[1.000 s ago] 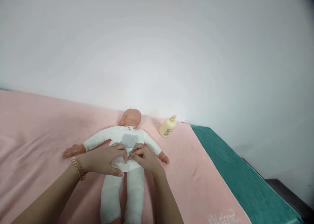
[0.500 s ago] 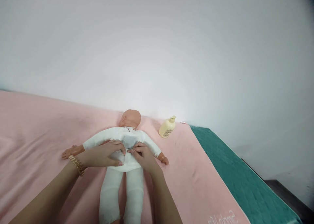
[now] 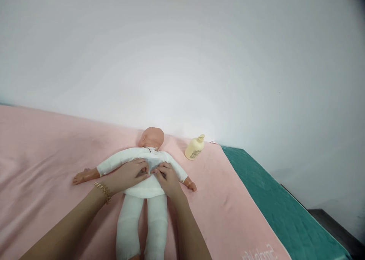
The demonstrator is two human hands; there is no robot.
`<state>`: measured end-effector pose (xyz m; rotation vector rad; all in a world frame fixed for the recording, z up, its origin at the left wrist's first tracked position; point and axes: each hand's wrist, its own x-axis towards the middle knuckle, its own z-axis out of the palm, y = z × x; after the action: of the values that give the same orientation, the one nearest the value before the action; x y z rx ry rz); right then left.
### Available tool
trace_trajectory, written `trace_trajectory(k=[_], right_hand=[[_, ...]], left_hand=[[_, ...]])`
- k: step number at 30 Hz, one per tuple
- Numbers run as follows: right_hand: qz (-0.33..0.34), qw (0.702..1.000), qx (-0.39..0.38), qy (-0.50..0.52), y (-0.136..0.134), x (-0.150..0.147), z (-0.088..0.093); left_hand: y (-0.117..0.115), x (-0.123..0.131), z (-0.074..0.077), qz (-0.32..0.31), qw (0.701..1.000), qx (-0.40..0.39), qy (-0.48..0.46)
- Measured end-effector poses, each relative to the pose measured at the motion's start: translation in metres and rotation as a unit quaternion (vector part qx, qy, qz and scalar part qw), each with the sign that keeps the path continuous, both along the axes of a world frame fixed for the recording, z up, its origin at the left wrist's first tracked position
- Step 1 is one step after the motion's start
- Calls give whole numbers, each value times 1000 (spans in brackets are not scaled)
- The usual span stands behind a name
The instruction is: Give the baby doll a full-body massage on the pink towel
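Note:
A baby doll [image 3: 145,189] with a white cloth body lies on a pink sheet, its bald head at the far end and its arms spread wide. On its torso is a grey-blue rectangular patch [image 3: 153,162], partly covered by my fingers. My left hand [image 3: 135,173] rests across the torso, fingers curled and thumb pressed at the patch's lower edge. Close beside it, my right hand [image 3: 167,176] pinches at the white cloth there with thumb and fingers. The fingertips nearly meet; exactly what lies between them is hard to see.
A pale yellow pump bottle [image 3: 195,148] stands right of the doll's head. The pink sheet [image 3: 228,199] ends along a green mattress [image 3: 273,199] at right. A white wall [image 3: 182,62] rises behind, and a dark piece of furniture [image 3: 333,224] sits at the lower right.
My left hand has moved up and right along the torso to the patch, its fingers now curled. My right hand has shifted slightly, thumb still at the lower edge. Doll and bottle stay put.

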<state>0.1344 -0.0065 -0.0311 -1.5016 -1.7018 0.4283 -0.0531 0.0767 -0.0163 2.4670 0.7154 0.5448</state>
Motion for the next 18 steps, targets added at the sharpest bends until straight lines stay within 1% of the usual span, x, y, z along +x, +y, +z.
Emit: trace_trajectory(k=[1, 3, 5, 6, 8, 10, 14, 18], right_hand=[[1, 1000, 12, 0, 1, 0, 0], [-6, 998, 62, 2, 5, 1, 0], [-20, 993, 114, 5, 10, 2, 0], [-23, 992, 126, 5, 13, 2, 0], [-10, 994, 113, -3, 17, 3, 0], [5, 996, 85, -13, 19, 3, -1], [7, 997, 68, -19, 21, 4, -1], [0, 998, 41, -43, 24, 1, 4]], left_hand=[[0, 1, 0, 3, 1000, 3, -2], [-1, 2, 2, 6, 1000, 11, -10], [1, 2, 3, 15, 999, 27, -37], [2, 2, 3, 24, 997, 38, -55], [5, 2, 0, 46, 993, 64, -92], [8, 2, -5, 66, 988, 89, -106], [13, 4, -14, 79, 990, 96, -72], [14, 7, -16, 83, 991, 93, -52]])
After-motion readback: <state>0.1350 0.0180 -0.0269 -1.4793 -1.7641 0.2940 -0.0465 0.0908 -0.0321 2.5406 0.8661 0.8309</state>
